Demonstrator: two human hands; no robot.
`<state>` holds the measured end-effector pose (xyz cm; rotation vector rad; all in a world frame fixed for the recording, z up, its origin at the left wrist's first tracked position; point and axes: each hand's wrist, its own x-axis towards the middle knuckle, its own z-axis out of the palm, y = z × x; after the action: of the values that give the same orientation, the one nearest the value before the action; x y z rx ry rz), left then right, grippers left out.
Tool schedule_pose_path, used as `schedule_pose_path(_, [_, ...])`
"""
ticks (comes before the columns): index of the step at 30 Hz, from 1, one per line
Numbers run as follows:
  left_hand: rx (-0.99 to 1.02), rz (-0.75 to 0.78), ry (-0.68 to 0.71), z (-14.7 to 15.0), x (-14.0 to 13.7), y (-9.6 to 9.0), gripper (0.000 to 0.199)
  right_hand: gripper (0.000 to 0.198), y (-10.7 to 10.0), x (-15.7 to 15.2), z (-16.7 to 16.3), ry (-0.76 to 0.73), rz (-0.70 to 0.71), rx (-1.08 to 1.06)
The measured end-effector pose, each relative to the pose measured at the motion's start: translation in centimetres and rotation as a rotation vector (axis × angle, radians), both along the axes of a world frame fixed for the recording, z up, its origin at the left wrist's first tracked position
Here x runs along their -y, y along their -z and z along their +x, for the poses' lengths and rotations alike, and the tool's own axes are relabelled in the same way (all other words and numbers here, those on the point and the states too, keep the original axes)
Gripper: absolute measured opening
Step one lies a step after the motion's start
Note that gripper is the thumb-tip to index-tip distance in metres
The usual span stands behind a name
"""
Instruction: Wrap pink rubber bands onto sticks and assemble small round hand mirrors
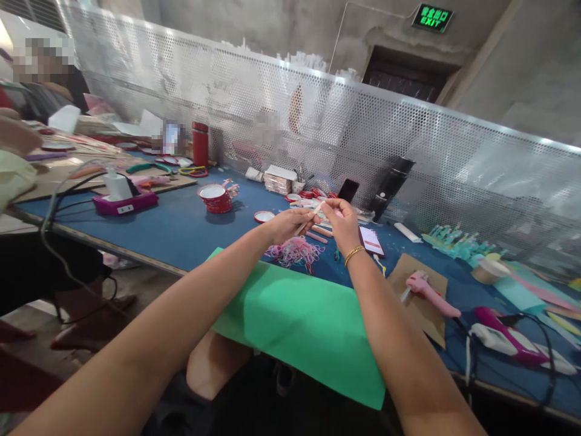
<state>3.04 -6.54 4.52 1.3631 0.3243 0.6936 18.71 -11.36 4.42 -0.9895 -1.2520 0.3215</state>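
Observation:
Over the table's front part, my left hand (290,224) pinches a thin pale stick (300,228), which slants up to the right. Close beside it, the fingers of my right hand (342,223) are closed at the stick's upper end. Whether the stick is wood or rolled paper is too small to tell. Just below both hands lies a tangle of pink and pale thin cords (295,252). Two pinkish rods (316,237) rest partly hidden behind the fingers. A green sheet (299,327) hangs over my lap under my forearms.
A stack of red-rimmed round lids (215,198) stands left on the blue table (167,233). To the right are a pink glue gun (431,293) on cardboard, a magenta power strip (511,339) and a black bottle (393,186). A perforated metal screen (254,91) closes the back. Another person sits left.

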Motion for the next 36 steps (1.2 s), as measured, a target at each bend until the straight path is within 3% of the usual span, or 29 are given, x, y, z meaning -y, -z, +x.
schedule_pose_path(8, [-0.04, 0.082, 0.001, 0.1, -0.1, 0.4, 0.029, 0.024, 0.6, -0.7, 0.5, 0.045, -0.023, 0.058])
schedule_pose_path(11, [-0.07, 0.091, -0.054, 0.1, -0.7, 0.6, 0.036, 0.023, 0.7, -0.8, 0.4, 0.022, -0.031, 0.031])
schedule_pose_path(17, [-0.069, 0.159, -0.04, 0.2, -1.0, 0.9, 0.035, 0.028, 0.2, -0.5, 0.0, -0.027, -0.074, -0.066])
schedule_pose_path(22, [-0.008, 0.253, -0.129, 1.2, 0.8, 0.2, 0.031, 0.03, 0.3, -0.9, 0.4, 0.046, -0.01, -0.032])
schedule_pose_path(28, [-0.139, 0.314, -0.243, 2.8, 1.6, -1.1, 0.032, 0.03, 0.0, -1.0, 0.8, 0.041, -0.025, -0.104])
schedule_pose_path(33, [-0.226, 0.318, -0.153, 3.9, 0.8, -1.2, 0.028, 0.031, -0.4, -1.1, 1.4, 0.067, -0.024, -0.195])
schedule_pose_path(36, [-0.219, 0.461, -0.34, 3.9, 0.4, -0.5, 0.028, 0.035, -0.5, -1.3, 2.1, 0.176, 0.028, -0.191])
